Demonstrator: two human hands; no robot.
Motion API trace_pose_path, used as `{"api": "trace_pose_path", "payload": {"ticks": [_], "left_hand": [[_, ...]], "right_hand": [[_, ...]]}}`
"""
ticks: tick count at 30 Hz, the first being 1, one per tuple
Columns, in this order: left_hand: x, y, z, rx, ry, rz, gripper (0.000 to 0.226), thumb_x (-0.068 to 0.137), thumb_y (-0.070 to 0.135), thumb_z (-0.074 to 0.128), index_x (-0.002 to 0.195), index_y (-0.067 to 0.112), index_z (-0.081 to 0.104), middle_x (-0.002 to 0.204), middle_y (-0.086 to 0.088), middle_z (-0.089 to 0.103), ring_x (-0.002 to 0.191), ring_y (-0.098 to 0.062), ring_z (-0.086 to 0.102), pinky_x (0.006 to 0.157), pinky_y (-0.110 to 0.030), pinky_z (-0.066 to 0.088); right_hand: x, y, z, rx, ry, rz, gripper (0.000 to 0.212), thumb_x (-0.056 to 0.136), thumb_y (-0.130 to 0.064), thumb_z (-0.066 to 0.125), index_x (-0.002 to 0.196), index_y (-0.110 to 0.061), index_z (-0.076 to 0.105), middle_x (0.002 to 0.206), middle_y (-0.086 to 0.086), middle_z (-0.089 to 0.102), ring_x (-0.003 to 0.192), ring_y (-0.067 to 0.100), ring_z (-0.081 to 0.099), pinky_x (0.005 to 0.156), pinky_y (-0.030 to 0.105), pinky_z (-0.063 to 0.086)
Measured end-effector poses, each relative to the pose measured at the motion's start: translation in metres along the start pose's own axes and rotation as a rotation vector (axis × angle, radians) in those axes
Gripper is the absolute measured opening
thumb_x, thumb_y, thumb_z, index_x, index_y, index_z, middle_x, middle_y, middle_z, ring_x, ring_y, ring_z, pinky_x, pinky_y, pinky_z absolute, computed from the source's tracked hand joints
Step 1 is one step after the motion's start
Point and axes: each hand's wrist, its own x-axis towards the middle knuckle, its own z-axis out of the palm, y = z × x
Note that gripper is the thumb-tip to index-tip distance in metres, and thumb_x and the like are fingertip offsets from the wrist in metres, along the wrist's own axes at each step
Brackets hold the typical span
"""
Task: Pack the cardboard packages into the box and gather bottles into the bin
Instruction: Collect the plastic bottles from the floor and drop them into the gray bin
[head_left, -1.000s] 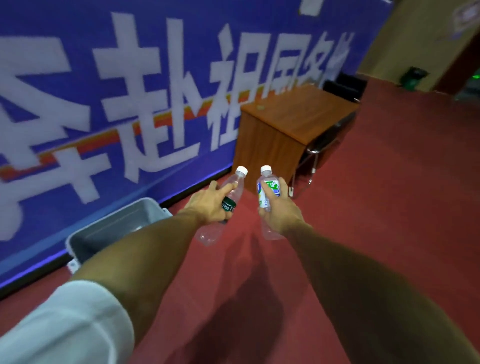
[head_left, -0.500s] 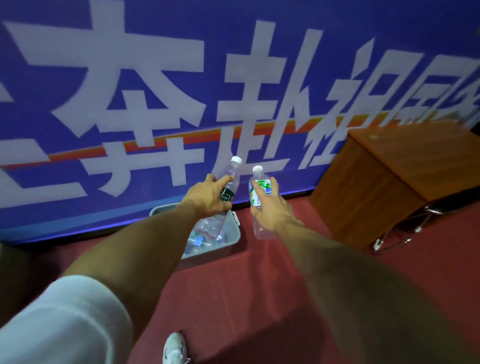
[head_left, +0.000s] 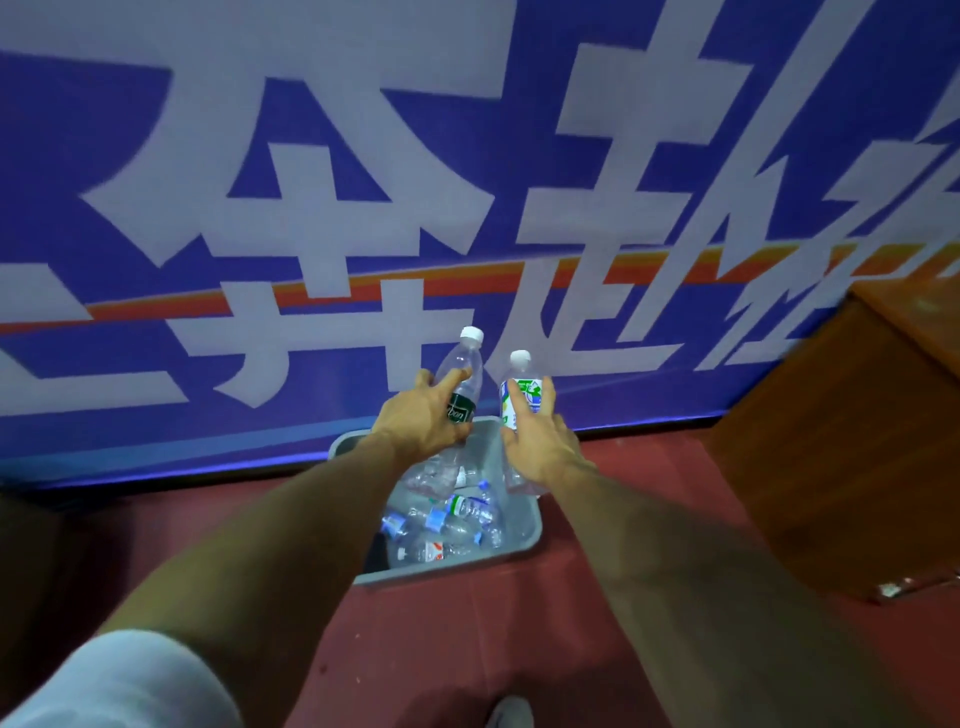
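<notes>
- The left hand (head_left: 421, 415) holds the left bottle (head_left: 464, 371). Its fingers are curled tight round the dark green label.
- The right hand (head_left: 540, 447) holds the right bottle (head_left: 521, 397). Its fingers are wrapped tight round the white and green label.
- Both bottles are clear with white caps. The caps point to about 12 o'clock. The bottles are just beside each other, not touching.
- The grey bin (head_left: 457, 566) sits on the red floor (head_left: 467, 649), at 6 o'clock from the hands. The two held bottles show over its far end.
- More bottles (head_left: 441, 525) lie in a heap inside the bin.
- A blue banner (head_left: 311, 156) with big white letters stands at 12 o'clock from the bin.
- A brown desk (head_left: 831, 441) stands at 3 o'clock from the bin.
</notes>
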Motion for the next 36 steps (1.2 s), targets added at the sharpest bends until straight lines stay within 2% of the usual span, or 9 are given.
{"api": "trace_pose_path", "payload": {"ticks": [6, 14, 17, 20, 24, 27, 30, 36], "left_hand": [[0.06, -0.062, 0.141, 0.014, -0.001, -0.056, 0.078, 0.09, 0.05, 0.064, 0.152, 0.043, 0.019, 0.147, -0.012, 0.036, 0.11, -0.038, 0.062, 0.092, -0.046, 0.052], [0.118, -0.16, 0.34, 0.093, 0.02, -0.084, 0.077, 0.09, 0.049, 0.059, 0.152, 0.046, 0.013, 0.152, -0.006, 0.035, 0.114, -0.033, 0.061, 0.09, -0.046, 0.051], [0.133, -0.185, 0.378, 0.163, 0.045, -0.071, 0.073, 0.091, 0.046, 0.059, 0.149, 0.046, 0.016, 0.158, -0.008, 0.025, 0.135, -0.033, 0.042, 0.099, -0.052, 0.047], [0.139, -0.198, 0.396, 0.263, 0.068, -0.111, 0.073, 0.091, 0.051, 0.058, 0.151, 0.043, 0.017, 0.164, -0.009, 0.01, 0.15, -0.034, 0.013, 0.111, -0.062, 0.028], [0.13, -0.199, 0.392, 0.329, 0.055, -0.154, 0.072, 0.09, 0.061, 0.054, 0.151, 0.044, 0.02, 0.164, -0.009, 0.007, 0.151, -0.034, 0.004, 0.112, -0.067, 0.023], [0.117, -0.182, 0.36, 0.339, 0.02, -0.171, 0.07, 0.089, 0.065, 0.052, 0.15, 0.045, 0.023, 0.165, -0.01, 0.007, 0.151, -0.035, 0.004, 0.111, -0.068, 0.025], [0.102, -0.149, 0.305, 0.33, -0.025, -0.178, 0.071, 0.089, 0.065, 0.052, 0.151, 0.045, 0.023, 0.165, -0.01, 0.003, 0.151, -0.036, 0.001, 0.112, -0.068, 0.023], [0.078, -0.064, 0.174, 0.272, -0.023, -0.154, 0.072, 0.087, 0.062, 0.053, 0.151, 0.045, 0.025, 0.165, -0.009, 0.008, 0.151, -0.035, 0.006, 0.11, -0.065, 0.027]], "right_hand": [[0.095, 0.057, 0.143, 0.027, -0.012, -0.029, 0.066, 0.103, -0.033, 0.047, 0.157, -0.036, 0.01, 0.163, 0.008, -0.019, 0.129, 0.038, 0.044, 0.105, 0.044, 0.04], [0.191, 0.107, 0.346, 0.085, -0.054, -0.051, 0.068, 0.106, -0.038, 0.04, 0.158, -0.034, -0.003, 0.161, 0.011, -0.025, 0.131, 0.042, 0.043, 0.104, 0.047, 0.039], [0.212, 0.111, 0.385, 0.181, -0.102, -0.098, 0.078, 0.101, -0.058, 0.038, 0.155, -0.04, -0.014, 0.161, 0.006, -0.032, 0.14, 0.041, 0.036, 0.109, 0.052, 0.035], [0.227, 0.115, 0.408, 0.154, -0.123, -0.104, 0.082, 0.097, -0.064, 0.043, 0.155, -0.045, -0.012, 0.162, 0.002, -0.029, 0.146, 0.039, 0.025, 0.111, 0.054, 0.032], [0.221, 0.119, 0.406, 0.026, -0.112, -0.1, 0.084, 0.091, -0.062, 0.053, 0.156, -0.043, 0.004, 0.164, 0.004, -0.011, 0.144, 0.037, 0.021, 0.108, 0.052, 0.035], [0.204, 0.117, 0.369, -0.041, -0.141, -0.064, 0.081, 0.089, -0.057, 0.059, 0.154, -0.042, 0.015, 0.162, 0.006, -0.001, 0.141, 0.037, 0.024, 0.106, 0.051, 0.035], [0.182, 0.105, 0.305, -0.056, -0.148, -0.055, 0.077, 0.087, -0.053, 0.062, 0.151, -0.041, 0.023, 0.159, 0.007, 0.009, 0.139, 0.036, 0.025, 0.106, 0.052, 0.034], [0.129, 0.078, 0.152, -0.07, -0.124, -0.029, 0.072, 0.086, -0.053, 0.064, 0.148, -0.04, 0.031, 0.156, 0.007, 0.014, 0.136, 0.036, 0.028, 0.105, 0.052, 0.037]]}}
